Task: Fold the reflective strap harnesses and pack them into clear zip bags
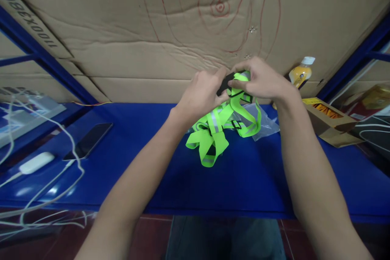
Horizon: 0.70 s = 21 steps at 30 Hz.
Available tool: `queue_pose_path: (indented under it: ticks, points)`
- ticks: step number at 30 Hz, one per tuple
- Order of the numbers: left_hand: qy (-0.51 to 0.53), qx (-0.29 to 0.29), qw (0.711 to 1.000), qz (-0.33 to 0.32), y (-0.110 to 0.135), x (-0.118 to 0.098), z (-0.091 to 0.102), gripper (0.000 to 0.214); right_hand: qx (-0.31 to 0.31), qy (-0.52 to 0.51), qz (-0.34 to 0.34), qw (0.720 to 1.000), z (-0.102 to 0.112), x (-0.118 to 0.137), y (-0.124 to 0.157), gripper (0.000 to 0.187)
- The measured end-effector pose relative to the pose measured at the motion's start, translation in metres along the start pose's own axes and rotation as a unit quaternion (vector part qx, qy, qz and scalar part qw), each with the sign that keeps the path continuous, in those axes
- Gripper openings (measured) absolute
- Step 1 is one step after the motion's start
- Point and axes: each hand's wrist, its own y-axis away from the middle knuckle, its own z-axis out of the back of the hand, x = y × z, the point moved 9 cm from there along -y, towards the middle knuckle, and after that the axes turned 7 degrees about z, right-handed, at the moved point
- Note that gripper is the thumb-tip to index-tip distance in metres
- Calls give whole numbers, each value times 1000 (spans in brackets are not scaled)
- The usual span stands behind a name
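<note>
A bundle of neon-green reflective straps (215, 124) with grey stripes and black buckles hangs and lies in loops over the blue shelf (128, 178). My left hand (204, 89) is closed on a black piece (224, 85) at the top of the straps. On the other side, my right hand (254, 77) pinches the green strap and the black piece between thumb and fingers. Part of the black piece is hidden by my fingers. Beneath the straps lies a clear plastic bag (264, 124).
To the left are a phone (89, 141), a white oval device (37, 163), white cables and a power strip (45, 107). An open cardboard box (330, 124) and a yellow drink bottle (301, 72) stand on the right. Marked cardboard (115, 20) forms the back.
</note>
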Motion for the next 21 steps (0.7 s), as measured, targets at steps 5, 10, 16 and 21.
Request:
queue_pose_path:
  ticks: [5, 10, 16, 21]
  points:
    - [-37, -10, 999, -18, 1, -3, -2, 19, -1, 7, 5, 1000, 2, -1, 0, 9]
    - [-85, -3, 996, -36, 0, -2, -3, 18, 9, 15, -33, 999, 7, -2, 4, 11]
    - [-97, 59, 992, -60, -1, -5, 8, 31, 31, -43, -87, 995, 15, -5, 12, 18]
    - [-94, 66, 993, -23, -2, 6, 28, 31, -45, -83, -134, 986, 37, -18, 26, 17]
